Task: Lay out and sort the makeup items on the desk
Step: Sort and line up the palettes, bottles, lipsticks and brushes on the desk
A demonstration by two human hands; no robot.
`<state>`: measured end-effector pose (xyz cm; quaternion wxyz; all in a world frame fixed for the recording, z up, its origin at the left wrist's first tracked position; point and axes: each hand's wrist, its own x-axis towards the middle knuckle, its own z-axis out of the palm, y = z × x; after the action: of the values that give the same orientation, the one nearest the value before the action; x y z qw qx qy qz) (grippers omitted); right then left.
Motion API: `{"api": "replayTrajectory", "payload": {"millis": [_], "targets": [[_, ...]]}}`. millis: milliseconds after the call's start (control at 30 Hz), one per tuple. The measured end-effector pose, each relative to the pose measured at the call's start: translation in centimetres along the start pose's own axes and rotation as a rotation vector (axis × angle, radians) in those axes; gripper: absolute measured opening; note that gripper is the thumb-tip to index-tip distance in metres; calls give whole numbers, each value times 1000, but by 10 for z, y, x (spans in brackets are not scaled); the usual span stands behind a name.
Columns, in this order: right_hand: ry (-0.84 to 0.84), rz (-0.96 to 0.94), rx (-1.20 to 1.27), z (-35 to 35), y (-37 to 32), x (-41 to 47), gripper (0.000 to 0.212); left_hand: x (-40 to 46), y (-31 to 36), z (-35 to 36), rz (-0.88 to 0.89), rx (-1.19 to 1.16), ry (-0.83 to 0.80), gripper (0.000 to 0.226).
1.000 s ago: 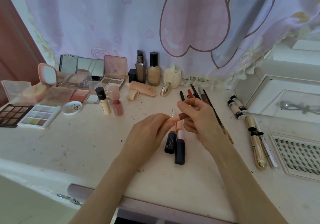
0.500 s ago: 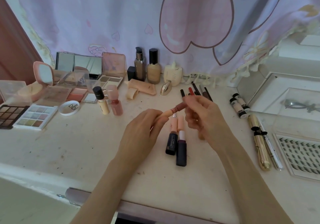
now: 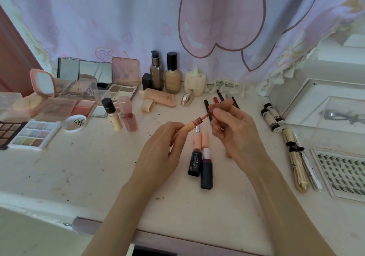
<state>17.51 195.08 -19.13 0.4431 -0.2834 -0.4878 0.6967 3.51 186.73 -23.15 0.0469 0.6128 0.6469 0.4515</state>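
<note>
At frame centre the left hand [image 3: 158, 149] grips an uncapped lip-gloss tube [image 3: 187, 127]; the right hand [image 3: 233, 129] pinches its wand [image 3: 205, 116], partly withdrawn. Risk: the loaded applicator may drip or smear onto the desk [image 3: 79, 166] or the two lip tubes [image 3: 201, 156] directly below.

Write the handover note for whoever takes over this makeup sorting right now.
Left hand grips the peach lip gloss tube, neck open. Right hand pinches its cap with the wand pulled out, tip near the neck.
On the desk: two dark-based lip tubes side by side under the hands; pencils behind; palettes at left; bottles at the back; mascaras and a lash tray at right.
Done: groups mostly laid out.
Left: probably recap the gloss and set it by the lip tubes.
</note>
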Motion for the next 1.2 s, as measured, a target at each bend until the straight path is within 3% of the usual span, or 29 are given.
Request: {"api": "replayTrajectory", "payload": {"millis": [167,300,433,667,833,1033,1200], "targets": [[-81,-19,-115,2,2,-4,16,-1,3,-1,-15,-58,-17,20],[-156,-25,-152,4,4,-5,17,-2,4,-4,-82,-154,-33,20],[-108,-49,-447,9,8,-8,20,-1,3,-5,-159,-240,-61,20],[-91,-132,-578,30,11,-7,14,0,2,-7,-150,-189,-63,19],[-192,-230,-670,53,6,9,9,-11,-6,-21,-143,55,-5,24],[-286,-235,-798,76,17,43,3,-36,-33,-41,-52,462,-209,40],[-345,-212,-874,86,35,52,10,-44,-29,-44,-52,579,-331,69]]}}
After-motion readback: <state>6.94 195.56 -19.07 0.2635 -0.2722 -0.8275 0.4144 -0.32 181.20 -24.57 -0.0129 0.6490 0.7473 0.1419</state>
